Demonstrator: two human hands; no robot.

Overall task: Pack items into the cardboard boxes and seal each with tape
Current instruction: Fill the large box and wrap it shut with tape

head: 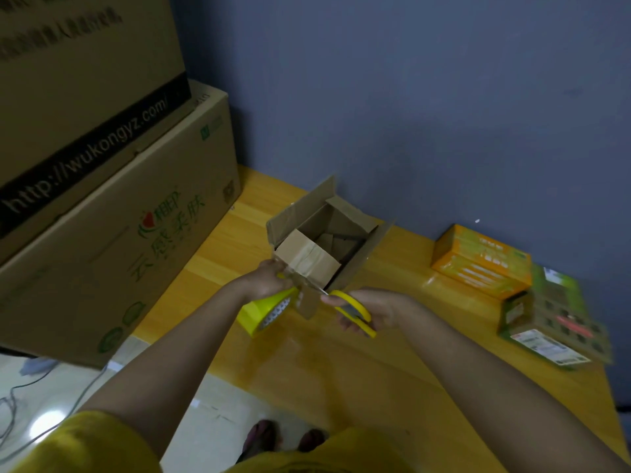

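tape cut at the open box

at the far left of the frame two big cartons point(102, 206) are stacked. the upper one carries a black band reading "http://wukongyz.com/", and the lower one has green chinese characters beside a small red-and-green logo, plus a few green symbols near its bottom edge that are too small to read.

just left of centre, the left hand point(269, 279) has its fingers curled around the yellow tape roll point(268, 310), at the near corner of the small cardboard box point(327, 240). the box stands on the wooden table point(392, 363) with its flaps open. one near flap is folded in with clear tape across it, and a loose flap hangs between the two hands.

right of centre, the right hand point(372, 310) grips the yellow-handled scissors point(353, 312), fingers closed through the loops, blade tips pointing at the tape by the box corner.

at the right edge lie an orange packet point(481, 261) and a green printed packet point(553, 322) with a white label. their print is blurred.

risks, as a judgement: the blades sit close to the left fingers, so a hurried snip could nick them. a slack strip may fold back and stick to itself. the cut could also catch the hanging flap instead of the tape. the light box could slide, since neither hand pins it down.
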